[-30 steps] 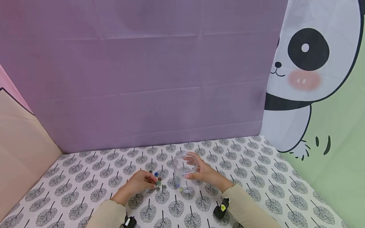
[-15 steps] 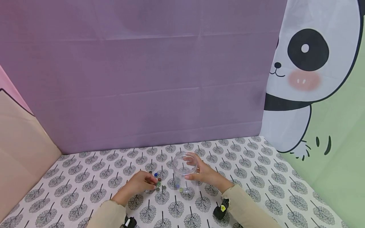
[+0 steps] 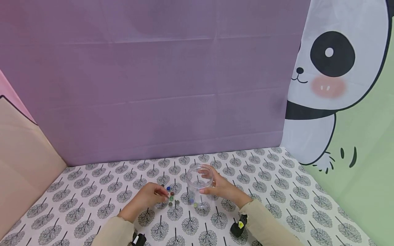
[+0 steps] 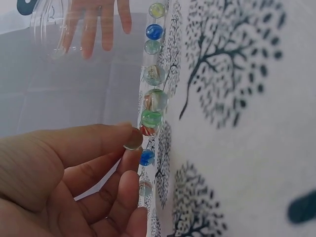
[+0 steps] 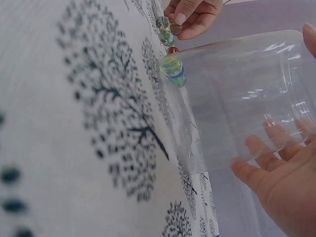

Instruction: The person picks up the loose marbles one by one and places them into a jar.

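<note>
The right hand (image 3: 226,187) grips a clear plastic jar (image 3: 194,192), thumb on the jar's near side and fingers spread round its far side, just below the rim. The jar stands upright on a white cloth (image 3: 189,235) printed with dark trees. At the bottom of the jar lie a yellow-green marble (image 5: 171,64), a blue marble (image 4: 154,32) and a pale green marble (image 4: 152,47).

To the left of the jar, the left hand (image 4: 94,185) pinches a brownish clear marble (image 4: 133,139) between the tips of thumb and forefinger, its other fingers bent in toward the palm. Whether that marble touches the cloth cannot be told.

Loose marbles lie near the jar on its left, by the left fingertips: a green one (image 4: 151,118), a red one (image 4: 148,130), a blue one (image 4: 146,157) and several clear or greyish ones (image 3: 177,202).

Nearer the wearer than the jar, black wrist devices sit at both cuffs; the right device (image 3: 237,228) bears a yellow patch, the left device (image 3: 140,240) a white one, their markings too small to read. Behind the jar hangs a purple sheet (image 3: 160,78); beyond it to the right is a panda picture (image 3: 320,89).
</note>
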`<control>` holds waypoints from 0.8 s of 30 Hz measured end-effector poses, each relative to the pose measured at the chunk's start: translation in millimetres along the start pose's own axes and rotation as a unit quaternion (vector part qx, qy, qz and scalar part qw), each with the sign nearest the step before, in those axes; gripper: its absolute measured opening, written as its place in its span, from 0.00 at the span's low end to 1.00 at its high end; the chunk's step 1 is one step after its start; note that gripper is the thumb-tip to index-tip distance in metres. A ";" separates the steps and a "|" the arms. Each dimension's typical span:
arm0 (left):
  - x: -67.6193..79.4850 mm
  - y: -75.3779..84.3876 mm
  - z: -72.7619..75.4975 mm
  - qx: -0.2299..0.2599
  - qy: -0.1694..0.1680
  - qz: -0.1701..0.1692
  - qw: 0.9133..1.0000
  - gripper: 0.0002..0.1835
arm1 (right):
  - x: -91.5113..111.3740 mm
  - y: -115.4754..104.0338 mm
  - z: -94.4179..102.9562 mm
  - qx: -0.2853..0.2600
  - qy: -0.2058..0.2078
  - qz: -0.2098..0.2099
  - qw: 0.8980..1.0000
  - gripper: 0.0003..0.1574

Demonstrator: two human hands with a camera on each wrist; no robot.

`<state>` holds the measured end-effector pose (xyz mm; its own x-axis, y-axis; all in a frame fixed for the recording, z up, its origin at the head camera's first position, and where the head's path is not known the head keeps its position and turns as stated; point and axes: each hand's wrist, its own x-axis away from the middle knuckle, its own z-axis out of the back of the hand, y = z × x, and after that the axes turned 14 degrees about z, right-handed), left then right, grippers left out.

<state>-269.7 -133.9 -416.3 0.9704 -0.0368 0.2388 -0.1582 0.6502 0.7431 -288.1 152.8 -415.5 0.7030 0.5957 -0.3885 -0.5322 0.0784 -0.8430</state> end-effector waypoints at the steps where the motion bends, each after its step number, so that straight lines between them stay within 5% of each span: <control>1: 0.5 0.5 0.0 0.000 0.003 0.002 1.000 0.07 | 0.1 0.1 -0.1 0.001 0.000 -0.001 1.000 0.54; 24: 4.0 12.3 -0.2 0.031 0.042 -0.026 0.998 0.06 | -0.7 -2.3 -0.1 0.004 -0.002 0.002 1.000 0.53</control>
<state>-267.7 -126.0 -406.4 0.9890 -0.0030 0.1478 -0.1164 0.6002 0.7913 -287.3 152.1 -413.3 0.6992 0.5990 -0.3903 -0.5385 0.0820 -0.8386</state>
